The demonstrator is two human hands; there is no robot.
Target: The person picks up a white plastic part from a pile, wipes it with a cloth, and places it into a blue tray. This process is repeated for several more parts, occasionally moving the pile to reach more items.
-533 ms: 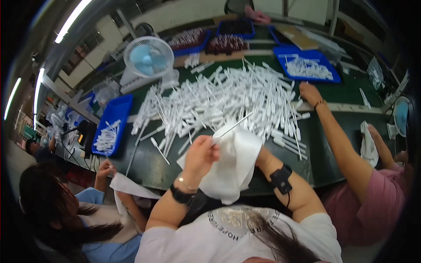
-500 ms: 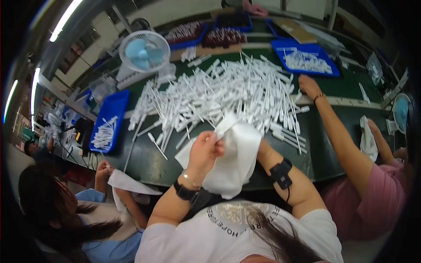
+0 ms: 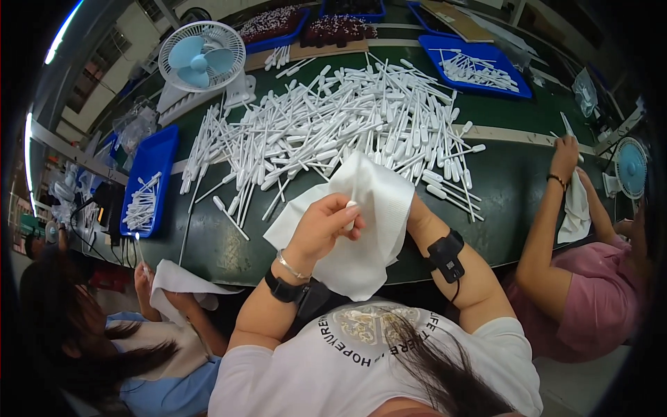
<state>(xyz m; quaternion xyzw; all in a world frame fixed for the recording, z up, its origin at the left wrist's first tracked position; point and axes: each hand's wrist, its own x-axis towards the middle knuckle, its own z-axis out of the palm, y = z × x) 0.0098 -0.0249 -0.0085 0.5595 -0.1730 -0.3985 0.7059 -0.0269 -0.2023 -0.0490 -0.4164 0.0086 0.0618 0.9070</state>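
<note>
My left hand [image 3: 328, 224] is closed, its thumb and fingers pinching the white bulb-like end [image 3: 351, 206] of a slim plastic stick in front of a white cloth [image 3: 365, 260]. The stick's shaft appears to run up into the cloth's folds. My right hand [image 3: 417, 214] is behind the cloth, which drapes over it and hangs down toward my chest; its fingers are hidden. Just beyond the cloth spreads a big heap of similar white sticks [image 3: 326, 128], each with a thick end, on the dark green table [image 3: 229, 260].
Blue trays with white sticks stand at left [image 3: 167, 149] and far right [image 3: 517, 87]. A fan [image 3: 201, 57] is at the far left. On either side a person holds a white cloth, at left [image 3: 182, 281] and right [image 3: 575, 208]. Trays of dark red pieces [image 3: 278, 26] lie at the back.
The view has shifted slightly. The person on the right has drawn an arm back from the heap toward their own cloth. My hands stay together at the cloth, with the bulb end showing more plainly.
</note>
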